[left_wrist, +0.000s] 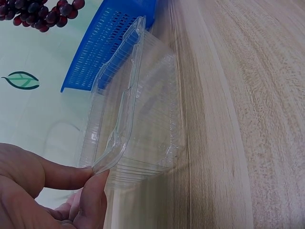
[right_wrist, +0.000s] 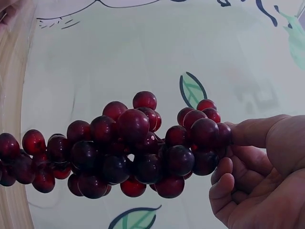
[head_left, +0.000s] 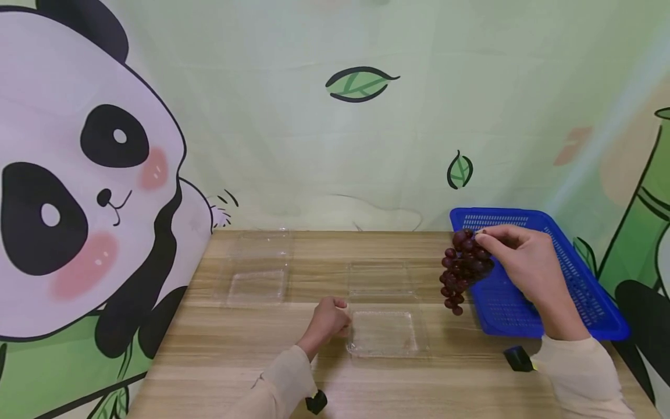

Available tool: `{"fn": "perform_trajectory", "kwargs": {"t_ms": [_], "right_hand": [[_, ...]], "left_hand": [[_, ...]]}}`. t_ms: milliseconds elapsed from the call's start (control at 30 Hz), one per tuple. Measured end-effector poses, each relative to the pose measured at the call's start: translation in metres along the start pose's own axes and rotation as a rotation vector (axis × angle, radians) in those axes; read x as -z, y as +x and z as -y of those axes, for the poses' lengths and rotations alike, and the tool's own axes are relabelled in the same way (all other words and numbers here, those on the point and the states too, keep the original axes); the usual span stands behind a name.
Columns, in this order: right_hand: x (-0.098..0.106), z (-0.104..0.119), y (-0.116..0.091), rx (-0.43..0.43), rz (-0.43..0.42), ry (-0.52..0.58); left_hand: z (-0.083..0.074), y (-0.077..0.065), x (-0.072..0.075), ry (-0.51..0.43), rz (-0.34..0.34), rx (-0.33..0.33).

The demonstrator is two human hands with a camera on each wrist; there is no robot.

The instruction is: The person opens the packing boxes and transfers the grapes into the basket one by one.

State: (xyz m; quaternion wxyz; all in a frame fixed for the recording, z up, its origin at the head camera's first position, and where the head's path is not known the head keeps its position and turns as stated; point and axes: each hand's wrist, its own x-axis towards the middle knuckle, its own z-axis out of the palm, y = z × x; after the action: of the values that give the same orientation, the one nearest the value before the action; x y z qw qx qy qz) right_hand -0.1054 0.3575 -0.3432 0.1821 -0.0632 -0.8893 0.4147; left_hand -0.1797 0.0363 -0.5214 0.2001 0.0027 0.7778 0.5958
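Observation:
A bunch of dark red grapes (head_left: 464,270) dangles from my right hand (head_left: 528,270), which pinches it at the top. It hangs in the air at the left edge of the blue basket (head_left: 555,314). In the right wrist view the grapes (right_wrist: 133,148) stretch away from my thumb and fingers. My left hand (head_left: 325,323) pinches the rim of a clear plastic clamshell box (head_left: 387,334) between thumb and finger, on the box's left side. That box stands on the table with its lid folded back, as the left wrist view shows its rim (left_wrist: 126,112) close up.
Another clear plastic box (head_left: 257,285) stands open at the back left of the wooden table (head_left: 220,361). Behind the table hangs a green cloth (head_left: 293,145) printed with a panda and leaves. Small black devices (head_left: 518,359) are strapped at both wrists.

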Motion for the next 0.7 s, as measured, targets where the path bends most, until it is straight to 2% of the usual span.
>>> {"fn": "perform_trajectory", "kwargs": {"t_ms": [333,700], "right_hand": [[0.022,-0.014,-0.001,-0.071,-0.043,-0.007],[0.043,-0.030,-0.001,-0.182,-0.039,-0.021]], "left_hand": [[0.000,0.001,0.001,0.034,-0.004,0.013],[-0.003,-0.002,0.001,0.024,-0.003,0.012]]}}
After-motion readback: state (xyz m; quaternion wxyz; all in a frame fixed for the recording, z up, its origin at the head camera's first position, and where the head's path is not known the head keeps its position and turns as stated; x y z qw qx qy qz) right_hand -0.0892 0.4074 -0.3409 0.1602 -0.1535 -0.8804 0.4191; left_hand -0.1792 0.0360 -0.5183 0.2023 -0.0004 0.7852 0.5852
